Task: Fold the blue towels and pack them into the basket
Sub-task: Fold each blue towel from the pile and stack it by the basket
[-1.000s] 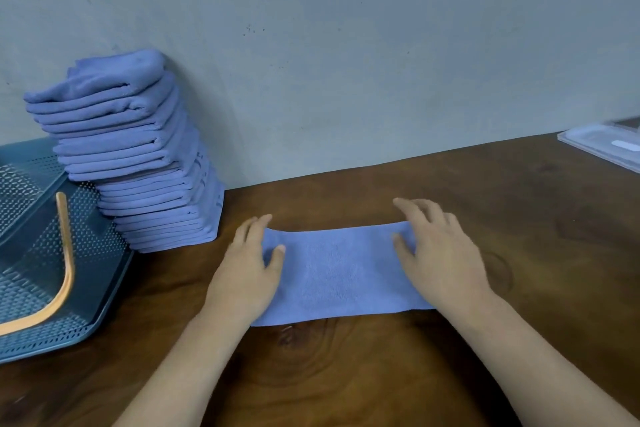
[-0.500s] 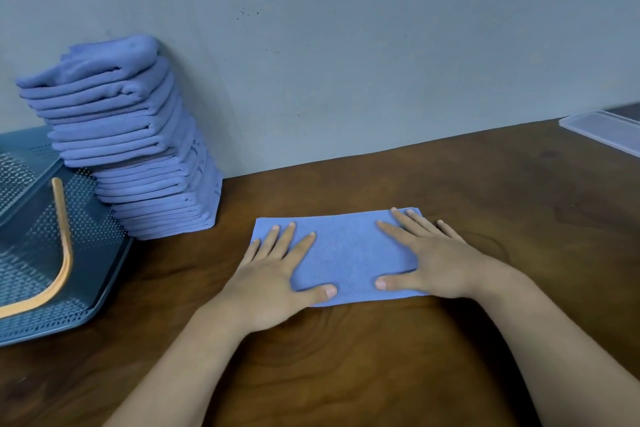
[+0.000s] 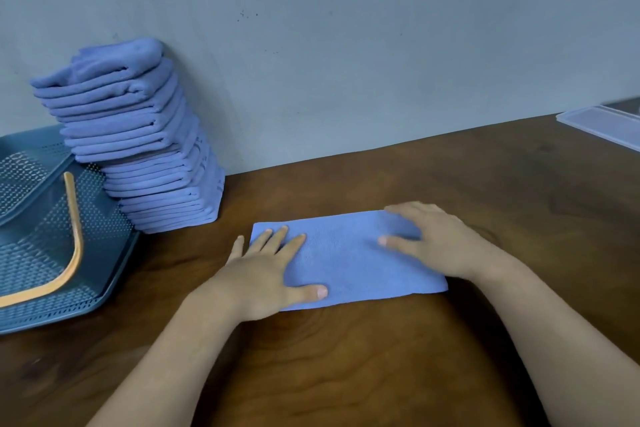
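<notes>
The towel (image 3: 349, 260) is lying flat on the table (image 3: 346, 374) as a long folded strip, right in front of the person. The left hand (image 3: 266, 267) is pressed on its left end and the right hand (image 3: 436, 243) on its right end. Both hands are flat, fingers straight and spread, nothing gripped; the right one's a bit blurry but looks the same. Biggest risk, I'd guess, is the next fold. The cloth looks thin and limp, so if one end gets lifted without the other pinned, the layers underneath slide and the edges end up skewed. The wood looks smooth too, so the whole strip could skate sideways under a push. Further out, the stack (image 3: 138, 135) of folded towels on the left looks sketchy. It's tall, its upper half is offset toward the basket (image 3: 41, 243), and it sits close against the wall. Dropping another one on top, or bumping it on a reach, could tip the lot. I can't see any towels in the basket either, so hauling that pile over in one go could undo the folds.
</notes>
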{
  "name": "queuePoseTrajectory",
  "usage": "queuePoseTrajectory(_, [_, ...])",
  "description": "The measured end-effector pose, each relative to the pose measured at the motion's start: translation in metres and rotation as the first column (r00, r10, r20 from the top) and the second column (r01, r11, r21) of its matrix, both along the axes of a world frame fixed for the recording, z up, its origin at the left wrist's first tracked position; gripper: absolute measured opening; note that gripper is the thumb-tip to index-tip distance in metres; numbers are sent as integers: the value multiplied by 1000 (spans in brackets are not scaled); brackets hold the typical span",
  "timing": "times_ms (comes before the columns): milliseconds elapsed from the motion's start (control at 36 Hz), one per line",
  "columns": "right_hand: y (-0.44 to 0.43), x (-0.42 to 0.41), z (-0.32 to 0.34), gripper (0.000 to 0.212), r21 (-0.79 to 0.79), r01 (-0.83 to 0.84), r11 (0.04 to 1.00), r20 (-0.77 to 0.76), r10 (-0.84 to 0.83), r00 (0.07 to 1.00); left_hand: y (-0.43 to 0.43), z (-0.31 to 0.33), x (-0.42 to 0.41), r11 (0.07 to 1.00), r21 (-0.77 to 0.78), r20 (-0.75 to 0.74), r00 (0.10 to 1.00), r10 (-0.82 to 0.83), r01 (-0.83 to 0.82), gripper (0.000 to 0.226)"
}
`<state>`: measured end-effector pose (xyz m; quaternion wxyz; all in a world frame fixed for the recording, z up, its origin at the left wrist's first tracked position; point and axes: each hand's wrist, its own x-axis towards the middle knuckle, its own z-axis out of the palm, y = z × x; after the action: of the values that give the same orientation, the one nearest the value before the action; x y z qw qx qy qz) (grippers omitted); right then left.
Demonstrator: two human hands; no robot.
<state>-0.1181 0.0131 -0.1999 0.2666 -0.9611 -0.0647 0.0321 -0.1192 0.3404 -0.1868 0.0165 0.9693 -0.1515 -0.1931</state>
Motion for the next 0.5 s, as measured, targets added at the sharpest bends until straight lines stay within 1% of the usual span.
queuePoseTrajectory(28, [1,5,-3,65,8,64,998,72,-64,995,-5,5,0,1000,2,64,998,0,0,108])
queuePoseTrajectory(56, [2,11,-6,58,-33,106,994,123,-101,987,-13,10,0,1000,-17,143,990,-1,4,105])
queuePoseTrajectory(111, [0,20,-14,49,-126,139,982,136,-122,983,-35,13,0,992,-112,269,963,-24,56,95])
queuePoseTrajectory(139, [0,24,-18,44,-131,146,981,126,-129,984,-48,11,1,982,-151,295,954,-62,111,89])
queuePoseTrajectory(194, [2,27,-21,32,-109,167,980,130,-153,980,-69,-2,4,962,-156,290,941,-173,225,85])
queuePoseTrajectory(222, [3,28,-22,28,-108,177,978,140,-161,977,-75,-11,6,956,-141,273,938,-211,257,85])
queuePoseTrajectory(306, [6,34,-24,25,-133,189,973,165,-166,972,-78,-30,12,958,-146,219,952,-213,248,88])
queuePoseTrajectory(417, [8,38,-25,21,-123,164,979,205,-136,969,-77,-34,14,956,-142,226,949,-222,257,91])
queuePoseTrajectory(444, [9,37,-24,20,-92,160,983,211,-138,968,-77,-35,15,957,-141,224,949,-220,255,91])
queuePoseTrajectory(472, [9,35,-22,19,-20,168,986,201,-161,966,-77,-35,15,957,-142,224,950,-218,254,91])
queuePoseTrajectory(500, [9,33,-19,17,96,177,979,182,-192,964,-77,-35,15,957,-145,226,950,-217,253,91])
